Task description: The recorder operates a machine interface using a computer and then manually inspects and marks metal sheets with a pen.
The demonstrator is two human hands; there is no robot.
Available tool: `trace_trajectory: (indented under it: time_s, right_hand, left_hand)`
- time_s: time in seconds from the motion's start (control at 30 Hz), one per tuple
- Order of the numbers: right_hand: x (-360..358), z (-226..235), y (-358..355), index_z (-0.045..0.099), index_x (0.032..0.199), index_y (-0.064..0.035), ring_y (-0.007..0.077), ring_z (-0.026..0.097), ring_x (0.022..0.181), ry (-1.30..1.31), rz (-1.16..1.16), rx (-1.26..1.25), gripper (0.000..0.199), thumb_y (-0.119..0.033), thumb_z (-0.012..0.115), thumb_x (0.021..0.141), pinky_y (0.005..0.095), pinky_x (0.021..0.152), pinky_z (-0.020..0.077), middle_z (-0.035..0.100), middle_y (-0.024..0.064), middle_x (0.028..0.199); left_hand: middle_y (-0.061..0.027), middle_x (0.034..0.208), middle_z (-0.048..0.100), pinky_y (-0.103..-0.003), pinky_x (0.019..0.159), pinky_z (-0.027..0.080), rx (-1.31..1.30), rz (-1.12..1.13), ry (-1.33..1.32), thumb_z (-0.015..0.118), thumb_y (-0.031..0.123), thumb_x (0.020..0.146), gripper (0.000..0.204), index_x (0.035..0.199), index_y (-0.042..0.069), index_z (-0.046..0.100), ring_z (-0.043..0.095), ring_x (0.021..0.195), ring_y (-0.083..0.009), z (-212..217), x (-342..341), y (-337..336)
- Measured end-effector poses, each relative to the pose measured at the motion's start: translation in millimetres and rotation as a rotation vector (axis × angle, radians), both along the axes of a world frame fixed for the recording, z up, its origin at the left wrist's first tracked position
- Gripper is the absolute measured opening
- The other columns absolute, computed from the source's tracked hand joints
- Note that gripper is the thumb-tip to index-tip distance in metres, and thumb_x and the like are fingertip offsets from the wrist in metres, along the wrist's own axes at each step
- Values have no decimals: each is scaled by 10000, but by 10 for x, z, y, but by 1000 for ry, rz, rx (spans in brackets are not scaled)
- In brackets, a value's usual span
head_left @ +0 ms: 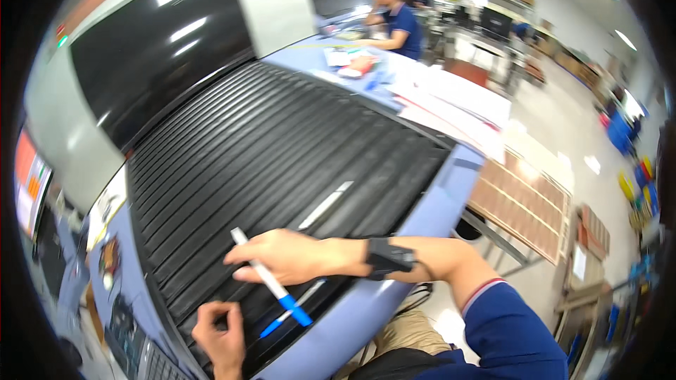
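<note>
My right hand reaches over a black ribbed machine bed, its fingers closed around a slim white stick with a blue end. The blue end points toward the bed's near edge. Below it, a second thin white piece with a blue tip lies at an angle, partly behind the first. A flat white strip rests on the ribs beyond my right wrist, which wears a black band. My left hand hovers at the bed's near left, thumb and fingers curled into a ring with nothing visible inside.
A blue-grey rim borders the bed. White sheets and a red object lie on the far right ledge. Another person works beyond it. A brown panel stands at the right; a keyboard sits at the lower left.
</note>
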State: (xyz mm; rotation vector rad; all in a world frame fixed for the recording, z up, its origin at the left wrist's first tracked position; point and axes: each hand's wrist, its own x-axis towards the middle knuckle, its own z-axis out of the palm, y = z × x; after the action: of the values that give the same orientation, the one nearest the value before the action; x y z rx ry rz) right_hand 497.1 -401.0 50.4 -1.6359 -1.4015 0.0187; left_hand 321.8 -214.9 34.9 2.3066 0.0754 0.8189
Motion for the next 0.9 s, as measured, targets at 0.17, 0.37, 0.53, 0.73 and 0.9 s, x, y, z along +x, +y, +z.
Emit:
trace_trajectory:
  time_s: [0.17,0.37,0.53,0.73,0.9]
  right_hand:
    - [-20,31,-101,627,1136,-6,412,689,851,33,11,18,306,-268,661,981,477,770,545,707,205,932]
    - [-37,66,-148,644,1114,-11,398,707,867,45,-17,-30,279,-263,638,995,476,772,554,736,180,925]
    - [-53,-3,-56,660,1025,-10,405,703,795,18,22,-5,240,-243,641,973,487,718,554,720,189,830]
    - [-10,-11,-69,664,1025,-7,397,699,773,21,-7,51,246,-246,638,970,476,703,554,712,175,783]
    - [-10,-34,-37,673,1030,-10,390,699,757,10,-3,47,255,-253,639,961,466,699,556,707,172,762]
  left_hand:
    - [-91,857,671,-311,740,534,-58,76,89,723,37,898,124,970,-13,635,645,793,-167,-42,4,-128]
    - [-76,819,701,-266,676,564,12,3,53,774,64,907,146,974,-18,674,665,727,-124,-45,-21,-174]
    - [-96,826,709,-278,688,569,139,-35,58,768,57,905,129,974,-18,688,673,725,-146,49,-67,-165]
    - [-107,838,709,-284,675,570,179,-82,33,764,43,902,109,955,-19,692,684,711,-164,42,-57,-180]
    - [-105,817,698,-290,644,566,208,-75,41,770,48,894,102,936,-5,693,679,683,-175,101,-84,-249]
